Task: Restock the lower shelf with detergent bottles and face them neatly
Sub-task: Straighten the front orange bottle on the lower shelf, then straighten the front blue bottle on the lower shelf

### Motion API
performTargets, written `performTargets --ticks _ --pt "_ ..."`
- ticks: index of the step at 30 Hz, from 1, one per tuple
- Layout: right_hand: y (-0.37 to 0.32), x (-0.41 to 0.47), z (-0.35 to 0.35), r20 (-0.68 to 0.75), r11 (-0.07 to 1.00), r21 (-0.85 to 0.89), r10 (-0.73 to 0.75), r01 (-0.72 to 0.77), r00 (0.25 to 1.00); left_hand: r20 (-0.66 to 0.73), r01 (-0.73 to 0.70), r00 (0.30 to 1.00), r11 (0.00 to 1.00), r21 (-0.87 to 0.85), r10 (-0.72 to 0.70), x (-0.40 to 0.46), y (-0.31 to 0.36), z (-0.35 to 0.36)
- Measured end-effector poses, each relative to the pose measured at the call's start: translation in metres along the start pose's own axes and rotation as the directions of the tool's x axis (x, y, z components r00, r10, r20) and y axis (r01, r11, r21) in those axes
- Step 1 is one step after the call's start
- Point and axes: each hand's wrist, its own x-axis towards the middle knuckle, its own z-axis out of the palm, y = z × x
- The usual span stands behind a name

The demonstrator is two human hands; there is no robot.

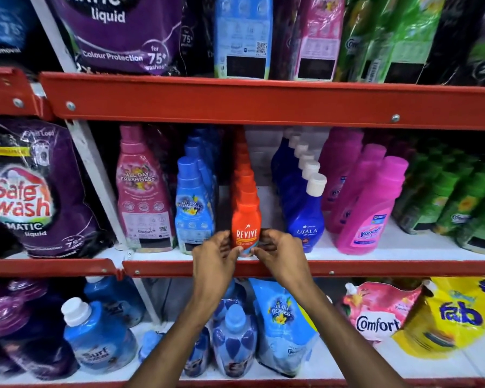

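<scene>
Bottle in hand: You held the front orange Revive bottle at the lip of the middle shelf, at the head of a single file of like orange bottles running straight back.
Grip, left hand: Your left hand pinched the bottle's lower left side, thumb and fingertips pressed against the label.
Grip, right hand: Your right hand pinched the lower right side in the same way; both hands were closed on the bottle, neither spread.
Key relation: The bottle stood upright, long axis vertical, directly between your two hands and just beyond them; each hand looked equally near. Any turn to face it would seemingly pivot about that vertical axis.
Facing: The label already pointed outward, square to you or nearly so.
Neighbours: A light blue bottle stood just to the left, a dark blue Ujala bottle to the right, both apart from the orange one.
Readable writing: "REVIVE" on the held bottle; "UJALA"; "ALL DAY FRESHNESS" on the pink bottle and the light blue one; "Vanish" on a pink bottle; "Safe wash MATIC liquid" on the purple pouch.
Shelf below: "Surf", "Comfort" and "fab" showed on packs there.
</scene>
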Motion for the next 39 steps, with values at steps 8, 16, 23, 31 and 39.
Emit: performTargets --ticks 8,16,23,31,39 --pt "0.002 0.000 0.002 -0.027 0.999 0.029 0.018 -0.017 0.999 -0.025 -0.022 0.999 0.999 0.045 0.023 -0.001 0.001 0.002" --pt "0.014 -0.025 -0.012 -0.091 0.998 0.051 -0.034 0.038 0.995 -0.222 0.003 0.975 0.998 -0.065 -0.017 -0.019 0.003 0.007" --pt "0.043 -0.049 -0.056 -0.316 0.985 0.169 0.024 0.031 0.949 -0.246 -0.136 0.962 0.989 -0.053 0.119 -0.036 0.030 0.048" --pt "0.061 -0.034 -0.063 -0.329 0.985 0.165 0.109 -0.056 0.938 -0.005 -0.031 1.000 0.996 -0.080 0.031 -0.018 0.032 0.069" --pt "0.074 -0.008 -0.090 -0.189 0.995 0.096 0.000 0.018 0.982 0.038 0.081 0.996 0.990 -0.111 -0.078 -0.002 0.048 0.095"
